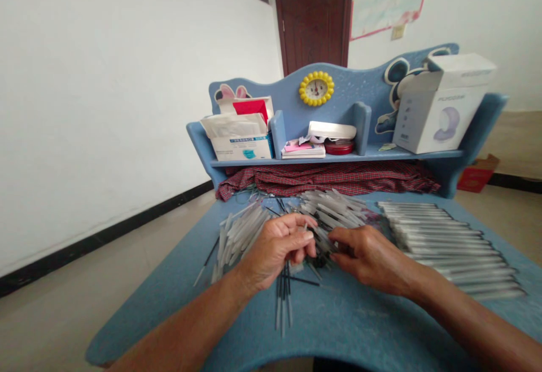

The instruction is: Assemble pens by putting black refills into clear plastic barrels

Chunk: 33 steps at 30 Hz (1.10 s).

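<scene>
My left hand is closed in a pinch, and a small pale tip, apparently of a thin pen part, shows between thumb and forefinger. Just to its right, my right hand has its fingers drawn together over small dark pieces; what they hold is hidden. Translucent pen barrels lie heaped left of my left hand. Another heap of pen barrels spreads behind both hands. Several thin refills, dark at one end, stick out below my left hand. Rows of pens with dark ends lie at the right.
The blue desk carries a back shelf. On it stand a mask box, a white case, a red round tin and a white carton. Checked cloth lies beneath. A yellow clock hangs above.
</scene>
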Each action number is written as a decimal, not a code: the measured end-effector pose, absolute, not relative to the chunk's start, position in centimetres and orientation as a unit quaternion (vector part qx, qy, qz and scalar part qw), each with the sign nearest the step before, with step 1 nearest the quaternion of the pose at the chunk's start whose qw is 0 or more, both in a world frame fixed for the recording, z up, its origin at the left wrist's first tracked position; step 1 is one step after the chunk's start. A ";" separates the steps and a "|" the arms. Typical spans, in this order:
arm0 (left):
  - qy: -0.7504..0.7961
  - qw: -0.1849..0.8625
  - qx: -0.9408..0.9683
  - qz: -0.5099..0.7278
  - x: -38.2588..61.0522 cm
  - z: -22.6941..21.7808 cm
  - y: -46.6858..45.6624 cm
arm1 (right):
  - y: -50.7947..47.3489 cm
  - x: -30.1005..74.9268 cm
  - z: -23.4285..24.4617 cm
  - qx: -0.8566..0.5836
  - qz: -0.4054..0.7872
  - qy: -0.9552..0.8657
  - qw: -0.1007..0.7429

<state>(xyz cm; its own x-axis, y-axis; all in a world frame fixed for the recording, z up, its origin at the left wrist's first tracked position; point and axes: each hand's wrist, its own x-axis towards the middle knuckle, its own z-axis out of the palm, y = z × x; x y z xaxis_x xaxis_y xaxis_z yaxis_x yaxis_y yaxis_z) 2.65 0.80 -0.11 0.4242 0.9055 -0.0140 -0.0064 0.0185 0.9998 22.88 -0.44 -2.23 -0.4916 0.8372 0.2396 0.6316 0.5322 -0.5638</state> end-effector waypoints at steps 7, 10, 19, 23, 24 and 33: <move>0.387 0.209 0.866 0.238 3.0 -2.0 0.7 | 0.6 23.9 -2.2 -0.481 0.192 -0.800 0.303; 0.322 0.042 0.936 0.132 3.4 -2.7 0.6 | 0.7 24.0 -2.1 -0.486 0.186 -0.796 0.311; 0.325 -0.008 0.945 0.020 4.1 -2.7 1.3 | 0.4 23.8 -1.7 -0.474 0.175 -0.809 0.300; 0.324 -0.001 0.946 0.021 4.2 -2.8 1.7 | 0.4 24.0 -1.6 -0.478 0.176 -0.808 0.296; 0.323 0.002 0.946 0.026 4.2 -2.8 1.7 | 0.4 24.0 -1.6 -0.479 0.177 -0.807 0.297; 0.331 0.021 0.943 0.031 4.4 -3.2 1.8 | 0.6 23.9 -2.1 -0.473 0.179 -0.811 0.293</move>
